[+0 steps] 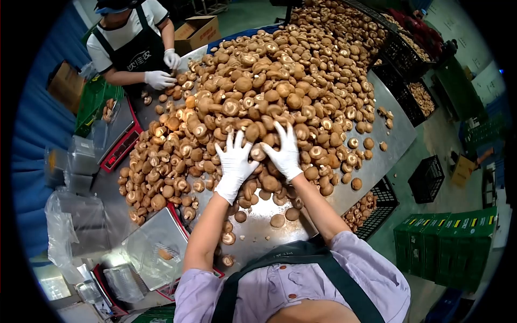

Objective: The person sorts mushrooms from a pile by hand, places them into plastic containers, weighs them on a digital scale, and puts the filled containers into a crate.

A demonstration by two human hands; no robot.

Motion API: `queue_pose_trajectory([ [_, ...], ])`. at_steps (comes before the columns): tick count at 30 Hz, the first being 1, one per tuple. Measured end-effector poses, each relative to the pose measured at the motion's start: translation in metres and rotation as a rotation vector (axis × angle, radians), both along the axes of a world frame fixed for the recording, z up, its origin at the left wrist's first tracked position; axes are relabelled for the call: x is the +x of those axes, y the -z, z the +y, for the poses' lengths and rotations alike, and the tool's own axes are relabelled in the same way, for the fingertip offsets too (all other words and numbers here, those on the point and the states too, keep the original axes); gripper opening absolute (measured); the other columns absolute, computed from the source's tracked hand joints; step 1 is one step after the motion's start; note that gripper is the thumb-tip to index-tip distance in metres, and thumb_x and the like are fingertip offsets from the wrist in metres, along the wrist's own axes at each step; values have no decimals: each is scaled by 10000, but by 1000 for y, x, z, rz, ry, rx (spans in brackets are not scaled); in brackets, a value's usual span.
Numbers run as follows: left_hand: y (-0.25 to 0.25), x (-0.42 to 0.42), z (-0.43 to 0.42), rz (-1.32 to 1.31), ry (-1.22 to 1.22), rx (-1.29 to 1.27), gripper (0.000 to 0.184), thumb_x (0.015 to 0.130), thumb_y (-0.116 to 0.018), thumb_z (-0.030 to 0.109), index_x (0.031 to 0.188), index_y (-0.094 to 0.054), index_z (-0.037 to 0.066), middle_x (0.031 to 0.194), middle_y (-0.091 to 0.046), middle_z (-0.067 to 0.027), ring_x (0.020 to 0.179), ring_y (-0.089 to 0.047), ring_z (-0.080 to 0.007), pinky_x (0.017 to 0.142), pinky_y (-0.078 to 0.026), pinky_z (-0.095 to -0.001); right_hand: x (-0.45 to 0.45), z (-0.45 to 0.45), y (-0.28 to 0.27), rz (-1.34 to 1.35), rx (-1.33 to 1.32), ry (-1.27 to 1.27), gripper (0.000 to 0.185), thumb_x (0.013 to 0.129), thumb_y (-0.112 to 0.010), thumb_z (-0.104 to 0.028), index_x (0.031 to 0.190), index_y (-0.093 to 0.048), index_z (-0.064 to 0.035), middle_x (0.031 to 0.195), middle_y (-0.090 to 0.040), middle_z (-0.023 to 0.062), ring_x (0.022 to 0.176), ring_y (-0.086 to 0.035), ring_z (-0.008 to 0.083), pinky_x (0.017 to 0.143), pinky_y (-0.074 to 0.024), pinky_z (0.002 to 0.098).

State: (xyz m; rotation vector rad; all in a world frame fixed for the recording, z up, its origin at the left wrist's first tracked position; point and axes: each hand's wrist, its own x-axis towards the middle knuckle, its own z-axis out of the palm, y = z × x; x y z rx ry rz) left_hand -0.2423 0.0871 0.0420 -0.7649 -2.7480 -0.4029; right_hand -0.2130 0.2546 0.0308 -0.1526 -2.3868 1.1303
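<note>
A large heap of brown mushrooms (253, 81) covers much of the metal table (385, 102). My left hand (235, 164), in a white glove, rests against the near side of the heap with its fingers spread. My right hand (285, 152), gloved the same way, touches the heap beside it, its fingers also apart. Between the two hands lies a mushroom with its pale underside showing (257, 153). Several loose mushrooms, one of them a round brown cap (277, 220), lie on the metal near my forearms.
A co-worker's gloved hands (161, 75) touch mushrooms at the upper left. Red scales (119, 141) and clear plastic boxes (81, 161) stand at the left. Black crates (426, 178) and stacked green crates (444, 245) are at the right; a cardboard box (198, 33) is behind.
</note>
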Motion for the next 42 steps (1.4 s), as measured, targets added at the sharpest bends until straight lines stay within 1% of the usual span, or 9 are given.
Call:
queue_pose_trajectory([
  [7,-5,-49,-59,-77,-180,-77,781,650,-714,526,1361,-445,345,1481,-328,-70,1427,-62,-330,985,-154,-754,-54,-41,10,-64,221,35,851,732,-672,-548,1418,-354,-159,1431,-222,329,1297,-262,487,1058,-172,613],
  [12,-10,-87,-73,-199,-330,-86,700,702,-692,512,1309,-512,214,1521,-222,-41,1402,-170,-317,1006,-211,-709,-81,-66,-7,-177,539,20,832,775,-609,-578,1430,-334,-143,1368,-325,344,1290,-283,503,1068,-156,620],
  [14,5,-100,-89,-275,-264,-16,666,708,-693,474,1291,-529,198,1520,-220,-44,1403,-165,-318,1005,-235,-695,-92,-73,8,-46,331,-127,745,779,-628,-535,1378,-419,-144,1378,-328,318,1295,-268,501,1071,-208,584],
  [20,1,-48,-90,-303,-354,-311,790,688,-732,438,1388,-408,265,1543,-166,-8,1415,-138,-310,1002,-213,-717,-68,-77,-10,-227,367,-200,802,729,-671,-549,1387,-407,-173,1473,-205,268,1330,-183,499,1073,-230,579],
  [26,43,15,-117,-390,-402,138,733,768,-671,369,1424,-361,266,1560,-127,-56,1322,-332,-396,933,-315,-694,-12,-106,0,-256,442,-386,672,777,-585,-576,1320,-505,-188,1484,-231,240,1402,-65,438,1030,-189,675],
  [29,49,59,-114,-345,-537,72,577,836,-617,353,1370,-441,223,1557,-136,-56,1399,-167,-353,950,-302,-687,17,-119,8,-156,515,-482,607,769,-598,-538,1240,-563,-157,1448,-314,201,1373,-194,423,993,-231,690],
  [34,51,123,-114,-435,-670,37,552,858,-557,294,1371,-429,135,1539,-205,-52,1373,-256,-331,994,-271,-661,56,-136,9,-84,590,-678,644,759,-640,-465,1254,-525,-69,1369,-407,186,1365,-224,409,1044,-171,670],
  [37,69,147,-125,-388,-685,-16,462,844,-541,250,1268,-513,70,1494,-309,-97,1277,-402,-345,978,-391,-474,77,-142,19,25,527,-817,555,777,-643,-356,1237,-522,-70,1237,-499,156,1312,-337,376,1081,-213,583],
  [42,78,177,-128,-250,-709,311,388,815,-576,123,1189,-573,18,1353,-446,-235,1179,-479,-388,1001,-392,-412,98,-121,8,71,97,-787,377,800,-609,-221,1129,-573,-42,1090,-578,141,1160,-497,310,1027,-360,441],
])
